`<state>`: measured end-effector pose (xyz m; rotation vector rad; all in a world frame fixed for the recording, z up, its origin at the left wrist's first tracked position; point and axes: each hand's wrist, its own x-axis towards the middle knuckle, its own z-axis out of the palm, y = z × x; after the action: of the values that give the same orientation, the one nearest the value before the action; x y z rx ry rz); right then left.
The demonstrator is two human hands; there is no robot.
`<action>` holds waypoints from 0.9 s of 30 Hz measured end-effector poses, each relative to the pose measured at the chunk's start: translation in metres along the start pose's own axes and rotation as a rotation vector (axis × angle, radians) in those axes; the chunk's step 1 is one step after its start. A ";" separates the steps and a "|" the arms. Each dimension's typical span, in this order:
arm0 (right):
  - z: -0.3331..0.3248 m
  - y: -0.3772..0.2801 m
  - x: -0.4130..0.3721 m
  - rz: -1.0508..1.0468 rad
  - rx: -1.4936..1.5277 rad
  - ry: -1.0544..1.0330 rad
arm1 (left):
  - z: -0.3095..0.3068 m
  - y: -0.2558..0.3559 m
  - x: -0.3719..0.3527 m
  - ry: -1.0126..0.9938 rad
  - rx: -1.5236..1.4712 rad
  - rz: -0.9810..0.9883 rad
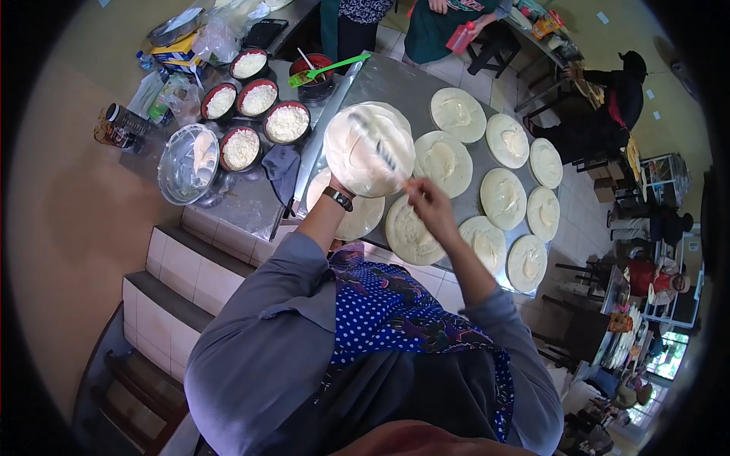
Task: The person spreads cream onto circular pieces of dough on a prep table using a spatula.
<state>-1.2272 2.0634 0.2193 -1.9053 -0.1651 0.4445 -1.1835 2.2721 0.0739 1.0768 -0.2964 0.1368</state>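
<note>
My left hand is closed on a round bowl full of creamy white spread, held above the metal table. The bowl covers most of its fingers. My right hand grips the handle of a spatula, whose blade is smeared by motion over the spread. Below and to the right lie several pale round dough bases, many with a dollop of white spread in the middle. Nearest my right hand is a dough base with a rougher, lumpy top. Another dough base is partly hidden under the bowl and my left wrist.
Left of me, several dark bowls hold white shreds beside a clear tub and a dark cloth. A green spatula lies across a bowl of red sauce. Across the table, a person holds a red bottle. Tiled steps descend at left.
</note>
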 end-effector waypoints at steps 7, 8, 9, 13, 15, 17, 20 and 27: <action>-0.032 -0.014 -0.026 -0.455 -0.712 -0.012 | -0.004 0.002 -0.001 0.046 -0.093 -0.009; -0.048 -0.007 -0.034 -0.461 -0.714 0.001 | -0.015 0.004 0.001 0.057 -0.107 -0.010; -0.066 0.000 -0.039 -0.466 -0.714 0.015 | -0.020 0.005 -0.001 0.067 -0.121 -0.010; -0.103 -0.013 -0.041 -0.500 -0.909 0.139 | -0.033 0.014 -0.008 0.090 -0.172 -0.016; -0.087 -0.022 -0.035 -0.633 -0.906 0.142 | -0.024 0.008 0.000 0.086 -0.202 -0.026; -0.052 -0.027 -0.017 -0.826 -0.971 0.072 | -0.005 0.002 -0.001 0.071 -0.231 -0.041; -0.028 -0.036 0.013 -0.724 -0.983 0.137 | 0.012 -0.003 0.000 0.056 -0.272 -0.062; -0.071 -0.035 0.026 -0.403 -0.838 0.391 | 0.015 -0.004 0.000 0.051 -0.376 -0.100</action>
<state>-1.1728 2.0232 0.2678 -2.6418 -0.5229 -0.3376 -1.1848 2.2573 0.0766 0.7127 -0.2107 0.0166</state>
